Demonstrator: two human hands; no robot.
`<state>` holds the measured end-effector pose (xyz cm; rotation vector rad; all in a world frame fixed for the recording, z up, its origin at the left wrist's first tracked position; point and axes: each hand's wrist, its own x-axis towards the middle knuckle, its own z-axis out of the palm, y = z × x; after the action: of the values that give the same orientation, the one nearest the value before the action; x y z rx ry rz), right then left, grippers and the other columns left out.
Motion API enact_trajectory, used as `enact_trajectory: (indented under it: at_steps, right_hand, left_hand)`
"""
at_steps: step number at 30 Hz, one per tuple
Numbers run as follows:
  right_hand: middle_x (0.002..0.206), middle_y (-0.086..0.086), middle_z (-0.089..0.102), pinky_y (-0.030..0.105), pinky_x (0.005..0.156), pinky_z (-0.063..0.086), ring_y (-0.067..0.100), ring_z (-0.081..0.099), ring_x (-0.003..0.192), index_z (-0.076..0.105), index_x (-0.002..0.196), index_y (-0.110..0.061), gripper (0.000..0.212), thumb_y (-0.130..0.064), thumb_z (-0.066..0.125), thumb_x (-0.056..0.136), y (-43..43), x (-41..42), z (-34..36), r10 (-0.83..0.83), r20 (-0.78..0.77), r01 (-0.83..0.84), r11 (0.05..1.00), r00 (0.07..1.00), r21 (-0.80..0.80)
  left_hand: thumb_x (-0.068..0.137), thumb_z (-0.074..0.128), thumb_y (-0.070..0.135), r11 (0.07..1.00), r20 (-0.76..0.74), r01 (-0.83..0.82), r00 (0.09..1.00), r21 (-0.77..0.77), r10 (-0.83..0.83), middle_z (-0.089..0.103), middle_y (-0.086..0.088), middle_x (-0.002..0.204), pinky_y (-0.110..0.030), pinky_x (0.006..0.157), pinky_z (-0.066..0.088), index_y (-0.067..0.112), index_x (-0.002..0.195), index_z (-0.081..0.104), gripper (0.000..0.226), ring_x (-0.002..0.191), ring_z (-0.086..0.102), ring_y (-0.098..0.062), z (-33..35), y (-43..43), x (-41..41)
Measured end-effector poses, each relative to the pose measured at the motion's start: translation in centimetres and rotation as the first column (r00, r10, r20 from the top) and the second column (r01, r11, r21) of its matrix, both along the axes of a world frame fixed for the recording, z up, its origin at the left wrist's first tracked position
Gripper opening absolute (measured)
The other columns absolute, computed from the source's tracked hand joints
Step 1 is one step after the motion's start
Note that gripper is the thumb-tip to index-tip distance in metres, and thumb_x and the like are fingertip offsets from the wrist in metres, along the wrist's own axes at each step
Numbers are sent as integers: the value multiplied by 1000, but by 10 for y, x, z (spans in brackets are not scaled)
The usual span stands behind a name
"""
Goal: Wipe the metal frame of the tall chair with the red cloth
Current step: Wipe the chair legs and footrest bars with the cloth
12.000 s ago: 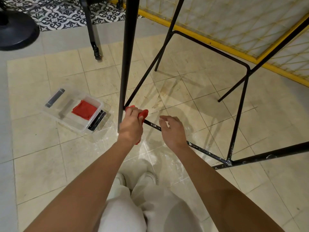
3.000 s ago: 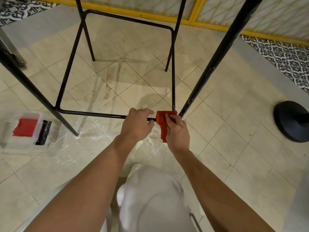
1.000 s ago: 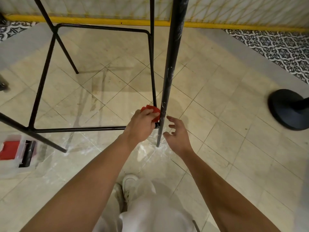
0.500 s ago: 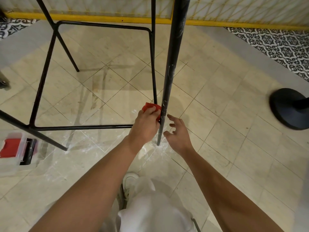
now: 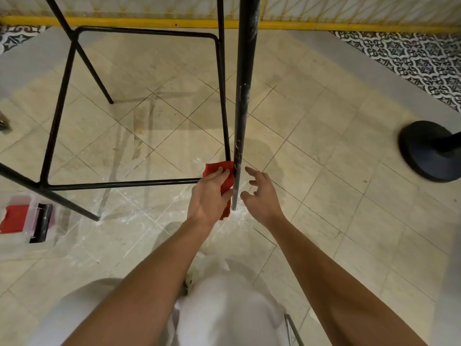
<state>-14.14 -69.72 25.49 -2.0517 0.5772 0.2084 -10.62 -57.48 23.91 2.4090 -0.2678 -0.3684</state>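
The tall chair's black metal frame rises in front of me, its near leg running down to the tiled floor at the centre. A low footrest bar joins that leg from the left. My left hand presses the red cloth against the lower part of the near leg, at the corner where the bar meets it. My right hand hovers just right of the leg, fingers spread, holding nothing.
A clear plastic box holding another red cloth sits on the floor at the left. A round black stand base is at the right. A yellow-framed partition runs along the back. My white-trousered knees fill the bottom.
Since a second ago the cloth in my left hand has shifted slightly down along the leg. Three seconds ago my right hand held the cloth; it is now in my left hand.
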Motion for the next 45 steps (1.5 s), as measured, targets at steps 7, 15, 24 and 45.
enact_trajectory:
  at_steps: [7,15,24,45]
  right_hand:
    - [138,-1,40,18,86,36,12,46,117,39,139,-18,59,-5,56,85,-4,0,-2,0,3,0,1000,1000,-14]
    - [139,-1,39,16,84,36,13,47,119,40,138,-17,56,-5,56,86,1,0,-3,3,-6,-3,1000,1000,-20]
    - [138,0,41,22,89,43,13,48,117,41,137,-18,54,-9,57,86,-3,0,2,-36,13,36,999,999,-18]
    - [136,-1,41,20,89,41,15,48,119,41,137,-17,53,-8,55,86,8,-1,-2,-22,-15,22,1000,1000,10]
  left_hand:
    - [87,65,18,987,40,-154,987,-41,155,68,5,93,-18,70,50,17,110,67,23,86,64,-16,5,-13,8]
    - [82,70,28,976,-23,-205,979,-70,204,72,1,103,-18,80,43,21,107,72,26,92,63,-16,6,-10,23]
    - [96,47,18,991,-50,133,990,16,-132,40,-6,148,-29,110,30,11,145,34,51,134,40,-23,0,5,10]
    - [82,67,22,956,-121,-284,954,-65,275,70,0,106,-13,76,36,16,108,67,27,94,61,-14,11,-15,29]
